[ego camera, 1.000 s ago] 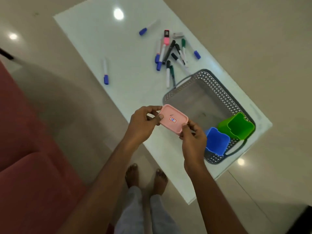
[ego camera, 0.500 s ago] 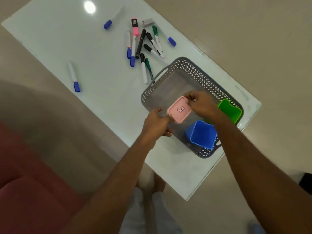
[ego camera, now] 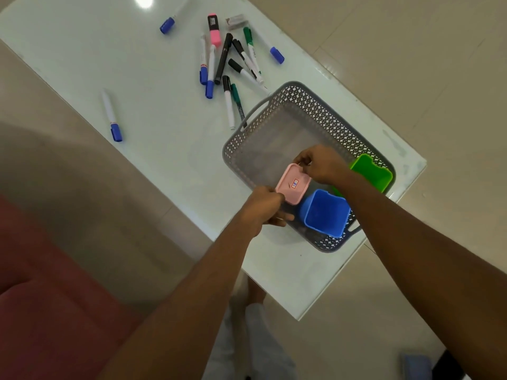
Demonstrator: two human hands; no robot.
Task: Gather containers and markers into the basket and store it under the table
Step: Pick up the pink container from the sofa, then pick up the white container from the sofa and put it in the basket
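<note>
Both your forearms reach forward and down over the near rim of the grey perforated plastic basket (ego camera: pixel 323 120), which sits on the white glass-topped table (ego camera: pixel 137 78). Your left hand (ego camera: pixel 264 209) has its fingers curled closed on the near end of the pink rectangular plastic container (ego camera: pixel 293 183). Your right hand (ego camera: pixel 322 164), wrist bent, pinches the far end between thumb and fingertips. The container is held base-up, label showing, tilted, over the basket's near wall. Inside the basket, the blue square plastic cup (ego camera: pixel 325 212) stands just right of the pink container; the green plastic cup (ego camera: pixel 370 171) stands at the right corner. The loose cluster of capped markers (ego camera: pixel 227 61) lies on the table beyond the basket; one blue-capped marker (ego camera: pixel 112 116) lies well left of it.
</note>
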